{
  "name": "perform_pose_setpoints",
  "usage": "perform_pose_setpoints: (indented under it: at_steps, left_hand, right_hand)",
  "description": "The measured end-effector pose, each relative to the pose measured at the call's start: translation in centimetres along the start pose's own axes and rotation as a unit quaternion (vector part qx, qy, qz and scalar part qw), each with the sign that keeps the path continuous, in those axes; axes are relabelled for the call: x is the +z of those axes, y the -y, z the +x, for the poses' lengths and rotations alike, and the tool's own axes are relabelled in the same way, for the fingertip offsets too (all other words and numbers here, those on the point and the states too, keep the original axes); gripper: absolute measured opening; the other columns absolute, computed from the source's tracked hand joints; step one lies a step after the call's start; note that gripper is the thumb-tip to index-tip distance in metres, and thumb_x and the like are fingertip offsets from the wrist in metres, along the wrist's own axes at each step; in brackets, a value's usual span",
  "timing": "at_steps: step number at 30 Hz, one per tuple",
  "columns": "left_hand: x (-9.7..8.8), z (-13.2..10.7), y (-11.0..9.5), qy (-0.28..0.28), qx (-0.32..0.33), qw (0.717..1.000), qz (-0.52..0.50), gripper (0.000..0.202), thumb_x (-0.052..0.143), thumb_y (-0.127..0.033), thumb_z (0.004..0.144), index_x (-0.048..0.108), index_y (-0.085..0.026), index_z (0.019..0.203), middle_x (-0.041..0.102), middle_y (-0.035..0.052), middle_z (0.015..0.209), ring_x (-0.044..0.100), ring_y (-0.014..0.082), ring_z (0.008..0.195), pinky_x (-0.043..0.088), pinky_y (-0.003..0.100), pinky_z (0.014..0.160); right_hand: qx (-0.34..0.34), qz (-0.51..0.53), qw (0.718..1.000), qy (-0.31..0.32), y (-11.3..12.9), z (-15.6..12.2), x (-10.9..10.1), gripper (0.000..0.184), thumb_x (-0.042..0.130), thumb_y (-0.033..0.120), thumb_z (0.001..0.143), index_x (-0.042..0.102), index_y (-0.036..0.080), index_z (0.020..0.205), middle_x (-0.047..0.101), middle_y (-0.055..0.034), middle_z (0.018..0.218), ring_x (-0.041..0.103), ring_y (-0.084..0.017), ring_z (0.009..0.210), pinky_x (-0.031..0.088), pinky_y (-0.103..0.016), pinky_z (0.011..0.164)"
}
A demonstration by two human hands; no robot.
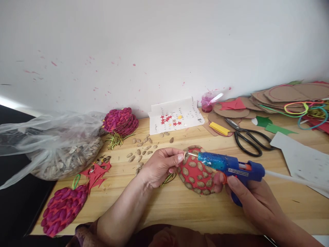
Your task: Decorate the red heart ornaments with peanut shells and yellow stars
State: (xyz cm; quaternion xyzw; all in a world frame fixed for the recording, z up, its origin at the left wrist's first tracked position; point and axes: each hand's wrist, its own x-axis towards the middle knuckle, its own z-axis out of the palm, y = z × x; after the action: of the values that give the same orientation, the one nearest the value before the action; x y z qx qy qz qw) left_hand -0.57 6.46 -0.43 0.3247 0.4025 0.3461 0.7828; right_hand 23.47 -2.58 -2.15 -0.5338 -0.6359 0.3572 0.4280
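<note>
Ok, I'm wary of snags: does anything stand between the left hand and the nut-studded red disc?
Only the glue gun, held in the right hand, comes close: it crosses over the red disc, its nozzle near the left hand. Nothing else visible intervenes.

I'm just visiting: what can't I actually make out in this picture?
All in the head view:
Red disc: part of its right side is hidden by the glue gun and right hand.
Nozzle: too small to tell whether glue is coming out.
Label: print too small to read.
Bag: cloudy plastic veils some contents.
Cardboard pile: cut off by the right edge.
</note>
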Motion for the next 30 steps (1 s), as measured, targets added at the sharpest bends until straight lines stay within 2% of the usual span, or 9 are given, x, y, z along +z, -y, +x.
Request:
perform_pose_setpoints:
  at_steps: [6, 10, 16, 24, 30]
  left_hand:
    - [0.28, -0.08, -0.15, -0.003, 0.005, 1.0, -0.027, 0.029, 0.094, -0.026, 0.062, 0.077, -0.008, 0.076, 0.058, 0.0017, 0.063, 0.042, 0.0017, 0.052, 0.024, 0.013, 0.045]
    - [0.55, -0.12, -0.27, -0.013, 0.005, 0.999, -0.039, 0.03, 0.095, -0.025, 0.06, 0.075, -0.008, 0.074, 0.06, 0.0035, 0.068, 0.043, 0.0026, 0.055, 0.025, 0.013, 0.045]
    - [0.52, 0.07, -0.05, -0.018, 0.014, 0.998, -0.05, 0.03, 0.095, -0.027, 0.059, 0.075, -0.01, 0.073, 0.056, 0.0005, 0.059, 0.043, 0.0037, 0.053, 0.028, 0.014, 0.046]
    - [0.44, 0.1, 0.14, 0.01, 0.019, 0.998, -0.051, 0.026, 0.094, -0.027, 0.062, 0.076, -0.011, 0.073, 0.058, 0.0018, 0.058, 0.044, 0.0044, 0.052, 0.025, 0.015, 0.046]
    - [0.41, 0.11, 0.24, 0.007, 0.022, 0.999, -0.046, 0.026, 0.093, -0.027, 0.063, 0.077, -0.011, 0.074, 0.059, 0.0021, 0.06, 0.045, 0.0049, 0.054, 0.025, 0.016, 0.047]
  right_hand:
    - [0.005, 0.005, 1.0, 0.001, -0.11, 0.16, -0.08, 0.037, 0.049, 0.044, 0.099, 0.07, 0.025, 0.076, 0.073, -0.0042, 0.077, 0.067, -0.021, 0.068, 0.057, -0.033, 0.07]
    - [0.003, 0.002, 1.0, 0.005, -0.23, 0.08, -0.11, 0.035, 0.05, 0.043, 0.099, 0.071, 0.025, 0.077, 0.074, -0.0036, 0.074, 0.067, -0.021, 0.065, 0.058, -0.034, 0.071]
    - [-0.004, 0.016, 1.0, 0.025, -0.12, -0.28, -0.16, 0.029, 0.053, 0.042, 0.097, 0.07, 0.028, 0.079, 0.075, -0.0017, 0.076, 0.069, -0.022, 0.069, 0.057, -0.032, 0.07]
    - [-0.017, -0.007, 0.999, 0.035, -0.58, -0.3, -0.04, 0.028, 0.049, 0.038, 0.1, 0.069, 0.028, 0.083, 0.072, -0.0022, 0.083, 0.068, -0.023, 0.081, 0.054, -0.033, 0.072]
    - [-0.014, -0.004, 0.999, 0.037, -0.43, -0.38, -0.14, 0.03, 0.048, 0.039, 0.099, 0.069, 0.027, 0.082, 0.072, -0.0036, 0.082, 0.068, -0.024, 0.078, 0.055, -0.035, 0.071]
